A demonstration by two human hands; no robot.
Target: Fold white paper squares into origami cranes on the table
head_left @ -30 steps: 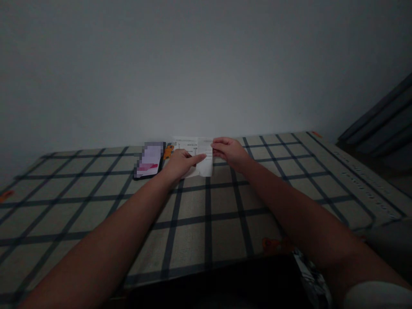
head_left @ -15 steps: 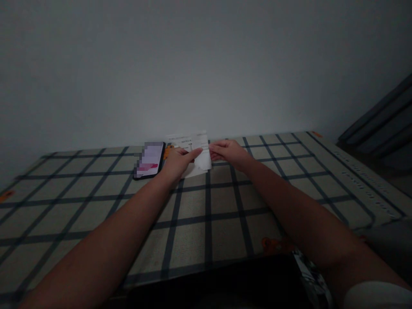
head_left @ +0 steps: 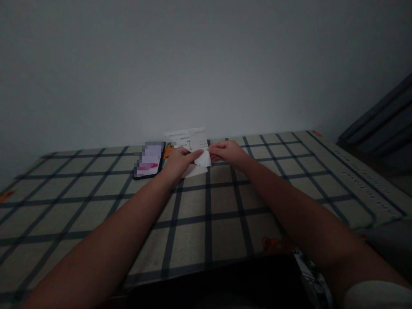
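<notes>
A white sheet of paper point(head_left: 197, 136) with printed text lies near the wall, its near right part folded over as a blank white flap point(head_left: 203, 159). My left hand point(head_left: 180, 161) grips the paper from the left, thumb pressed on top beside the flap. At the paper's right edge my right hand point(head_left: 227, 151) is closed in a pinch, with the fingertips on the edge of the paper. The fingers under the sheet are partly hidden.
Left of the paper lies a phone point(head_left: 150, 159) with a lit, partly blurred screen. A checked cloth point(head_left: 193, 201) with orange figures covers the table. The pale wall point(head_left: 206, 64) rises right behind it. Dark folded fabric point(head_left: 383, 111) is at the right.
The paper's near right part has been folded over further, showing more of its blank side. The back of the sheet has risen slightly. Both hands have barely moved.
</notes>
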